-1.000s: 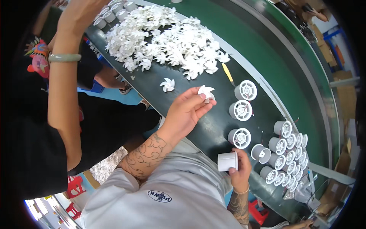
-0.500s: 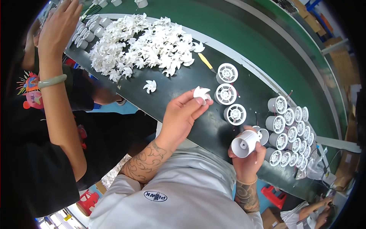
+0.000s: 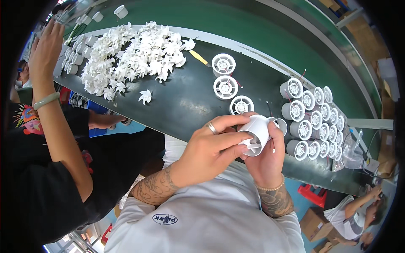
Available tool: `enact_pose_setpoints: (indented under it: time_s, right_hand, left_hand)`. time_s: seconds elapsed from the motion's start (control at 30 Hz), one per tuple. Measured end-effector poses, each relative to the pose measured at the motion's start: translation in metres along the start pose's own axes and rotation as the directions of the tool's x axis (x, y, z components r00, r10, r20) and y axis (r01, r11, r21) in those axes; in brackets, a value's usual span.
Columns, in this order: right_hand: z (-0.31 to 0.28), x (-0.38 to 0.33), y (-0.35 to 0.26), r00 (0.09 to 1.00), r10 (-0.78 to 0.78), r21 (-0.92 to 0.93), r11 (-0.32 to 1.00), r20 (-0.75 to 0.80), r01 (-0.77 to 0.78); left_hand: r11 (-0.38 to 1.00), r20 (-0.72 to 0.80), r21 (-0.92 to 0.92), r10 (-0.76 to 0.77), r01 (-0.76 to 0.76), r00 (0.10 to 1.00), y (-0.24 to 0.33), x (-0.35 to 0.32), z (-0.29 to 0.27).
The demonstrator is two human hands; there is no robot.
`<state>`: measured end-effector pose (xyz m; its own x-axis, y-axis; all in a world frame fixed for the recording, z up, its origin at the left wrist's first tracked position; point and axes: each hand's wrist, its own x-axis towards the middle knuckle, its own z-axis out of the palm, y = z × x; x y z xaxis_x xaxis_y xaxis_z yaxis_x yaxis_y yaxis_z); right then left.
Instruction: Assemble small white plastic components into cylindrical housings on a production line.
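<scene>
Right grip [image 3: 269, 159] clamped on housing [image 3: 258, 125], left grip [image 3: 207, 151] on impeller [image 3: 253, 146], dark tabletop [image 3: 181, 97], green belt [image 3: 253, 31], blue floor [image 3: 135, 129]

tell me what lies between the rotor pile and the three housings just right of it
A yellow tool, plus a rotor at the edge of the pile, in the head view.

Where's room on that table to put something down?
The dark table is bare between the loose fan wheel and the three lined-up cups, with a smaller gap right of them. It's crowded at the fan-wheel pile and the packed cups.
</scene>
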<state>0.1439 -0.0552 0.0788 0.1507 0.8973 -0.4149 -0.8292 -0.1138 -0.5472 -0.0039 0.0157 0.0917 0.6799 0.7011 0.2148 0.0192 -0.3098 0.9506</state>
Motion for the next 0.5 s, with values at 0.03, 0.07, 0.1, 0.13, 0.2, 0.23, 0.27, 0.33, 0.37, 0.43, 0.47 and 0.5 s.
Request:
enact_pose_setpoints:
  time_s: [0.03,0.07,0.1,0.13,0.2,0.23,0.27,0.33,0.37,0.43,0.47,0.5]
  right_hand:
    - [-0.003,0.0,0.0,1.0,0.011,-0.028,1.0,0.022,-0.01]
    - [0.001,-0.001,0.001,1.0,0.013,-0.025,1.0,0.022,-0.012]
    - [0.007,-0.003,0.002,1.0,-0.013,-0.102,0.995,-0.02,0.011]
    - [0.01,-0.005,0.003,0.997,-0.042,-0.18,0.983,-0.06,0.03]
    - [0.008,-0.005,0.004,0.997,-0.063,-0.2,0.978,-0.044,0.053]
    - [0.006,-0.005,0.004,0.996,-0.084,-0.224,0.972,-0.027,0.076]
    - [0.005,-0.005,0.004,0.996,-0.084,-0.221,0.972,-0.027,0.076]
    - [0.003,-0.006,0.002,0.998,-0.063,-0.214,0.975,0.015,0.064]
    - [0.003,-0.006,0.002,0.998,-0.063,-0.213,0.975,0.017,0.065]
    - [0.001,-0.007,0.001,0.994,-0.093,-0.254,0.961,0.063,0.106]
    - [0.0,-0.008,0.001,0.994,-0.092,-0.254,0.962,0.063,0.105]
    - [0.0,-0.009,0.0,0.988,-0.126,-0.301,0.942,0.085,0.146]
  left_hand:
    - [0.995,0.007,-0.034,-0.097,0.098,0.995,0.001,-0.001,0.0]
    - [0.994,0.007,-0.033,-0.1,0.1,0.995,0.002,-0.003,0.0]
    - [0.998,-0.026,-0.006,-0.069,0.069,0.997,0.002,-0.005,-0.001]
    - [0.999,-0.058,0.022,-0.038,0.039,0.998,0.002,-0.007,-0.001]
    - [0.998,-0.065,0.022,-0.055,0.056,0.996,0.004,-0.006,-0.002]
    - [0.997,-0.075,0.018,-0.07,0.072,0.995,0.005,-0.006,-0.002]
    - [0.997,-0.074,0.02,-0.071,0.072,0.995,0.005,-0.006,-0.001]
    - [0.992,-0.105,-0.057,-0.116,0.11,0.988,0.006,-0.007,-0.001]
    - [0.992,-0.105,-0.054,-0.115,0.11,0.988,0.005,-0.008,0.0]
    - [0.985,-0.102,-0.134,-0.122,0.108,0.987,0.001,-0.01,0.002]
    - [0.985,-0.103,-0.133,-0.123,0.109,0.987,0.001,-0.01,0.002]
    - [0.975,-0.096,-0.186,-0.138,0.119,0.986,0.001,-0.01,0.003]
